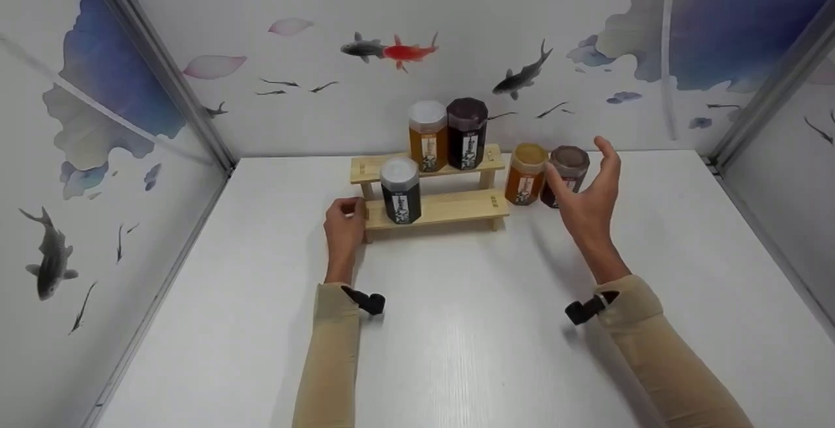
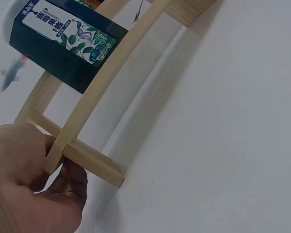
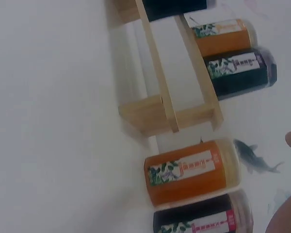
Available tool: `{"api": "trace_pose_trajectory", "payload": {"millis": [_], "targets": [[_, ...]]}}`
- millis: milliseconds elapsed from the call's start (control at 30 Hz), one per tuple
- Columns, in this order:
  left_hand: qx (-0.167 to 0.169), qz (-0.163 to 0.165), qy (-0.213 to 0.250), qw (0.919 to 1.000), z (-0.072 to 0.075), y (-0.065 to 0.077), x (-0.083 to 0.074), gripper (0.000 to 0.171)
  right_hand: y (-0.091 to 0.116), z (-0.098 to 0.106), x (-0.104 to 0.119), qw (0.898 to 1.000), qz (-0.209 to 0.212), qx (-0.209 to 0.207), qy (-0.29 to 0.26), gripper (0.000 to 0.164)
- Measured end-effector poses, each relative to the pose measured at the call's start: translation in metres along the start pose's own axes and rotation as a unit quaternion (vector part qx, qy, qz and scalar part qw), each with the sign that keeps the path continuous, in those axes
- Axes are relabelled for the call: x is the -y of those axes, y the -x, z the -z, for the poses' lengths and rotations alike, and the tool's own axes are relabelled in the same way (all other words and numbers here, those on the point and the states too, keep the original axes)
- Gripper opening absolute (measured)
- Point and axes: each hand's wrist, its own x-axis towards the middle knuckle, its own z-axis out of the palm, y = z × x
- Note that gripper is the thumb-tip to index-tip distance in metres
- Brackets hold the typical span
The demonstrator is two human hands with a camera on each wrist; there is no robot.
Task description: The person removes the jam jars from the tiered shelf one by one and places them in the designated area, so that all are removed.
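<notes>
The head camera looks forward and down from above the table, well back, taking in the whole wooden stand. The left-wrist camera, close and tilted, faces the stand's left end beside the left hand. The right-wrist camera, rolled nearly sideways, sees its right end from farther off. Both wrist views share the lower shelf and its dark jar.

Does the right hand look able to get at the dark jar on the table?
Likely yes: the right hand is open and empty, close to the dark jar, with nothing standing between them.
</notes>
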Motion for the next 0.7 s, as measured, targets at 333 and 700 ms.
{"api": "trace_pose_trajectory", "payload": {"millis": [333, 700], "targets": [[0.0, 0.007, 0.008, 0.9999, 0.002, 0.001, -0.002, 0.029, 0.035, -0.058, 0.028, 0.992, 0.087, 0.057, -0.067, 0.046], [0.004, 0.022, -0.011, 0.9997, 0.001, 0.004, -0.002, 0.034, 0.067, -0.109, 0.053, 0.975, 0.044, 0.191, -0.1, 0.041]]}}
